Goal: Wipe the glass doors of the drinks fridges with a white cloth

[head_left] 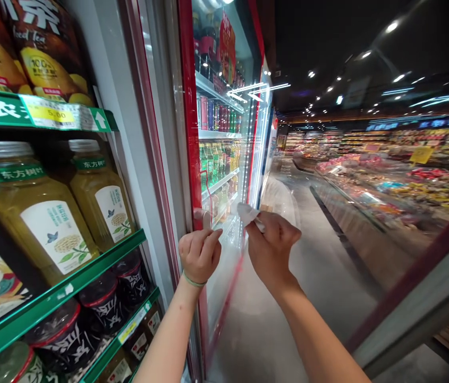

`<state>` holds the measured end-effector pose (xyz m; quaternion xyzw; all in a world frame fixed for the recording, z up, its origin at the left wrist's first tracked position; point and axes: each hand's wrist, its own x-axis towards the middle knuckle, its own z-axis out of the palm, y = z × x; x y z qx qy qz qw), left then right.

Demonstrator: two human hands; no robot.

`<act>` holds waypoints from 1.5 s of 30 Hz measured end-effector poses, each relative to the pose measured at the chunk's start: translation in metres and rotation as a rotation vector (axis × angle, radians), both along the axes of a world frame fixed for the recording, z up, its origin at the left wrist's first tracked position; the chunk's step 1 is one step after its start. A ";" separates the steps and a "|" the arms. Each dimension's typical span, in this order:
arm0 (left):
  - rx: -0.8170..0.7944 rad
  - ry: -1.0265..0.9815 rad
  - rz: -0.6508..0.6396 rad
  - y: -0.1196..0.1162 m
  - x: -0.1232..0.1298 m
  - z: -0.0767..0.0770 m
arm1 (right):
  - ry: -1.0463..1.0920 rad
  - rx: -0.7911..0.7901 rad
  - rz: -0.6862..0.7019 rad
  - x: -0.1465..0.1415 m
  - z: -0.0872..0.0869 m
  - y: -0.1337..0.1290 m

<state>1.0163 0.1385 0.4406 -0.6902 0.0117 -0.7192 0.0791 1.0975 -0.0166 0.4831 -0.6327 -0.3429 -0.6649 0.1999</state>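
Observation:
My right hand (272, 247) is closed around a crumpled white tissue (247, 213), part of which sticks out beyond the thumb side. It is raised in front of a glass cooler door (228, 266) with a red frame. Beside it, my left hand (199, 256) is curled up with its fingers bent and a thin green band on the wrist. Anything inside those fingers is hidden. The left hand is near the red door frame (192, 159); whether it touches the frame I cannot tell.
To the left, shelves hold tea bottles (54, 223) and dark-capped bottles (65, 330) behind a green shelf edge (68, 287). A red-edged door (419, 276) slants across the lower right. Beyond the grey floor (312, 287) stands a long display (387, 186) of packaged goods.

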 end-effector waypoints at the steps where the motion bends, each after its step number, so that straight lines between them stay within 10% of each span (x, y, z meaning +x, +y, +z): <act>1: 0.000 0.004 -0.008 0.000 -0.001 0.000 | -0.007 -0.047 0.008 -0.001 0.000 0.000; 22: -0.291 -0.225 -0.149 0.001 -0.004 -0.004 | 0.007 -0.144 0.007 -0.006 0.009 0.012; 30: -0.450 -0.023 -0.137 0.000 -0.018 0.018 | -0.014 -0.049 0.001 -0.009 0.016 0.023; 45: -0.348 -0.143 -0.096 0.027 -0.011 0.001 | -0.061 -0.222 0.062 -0.017 0.012 0.040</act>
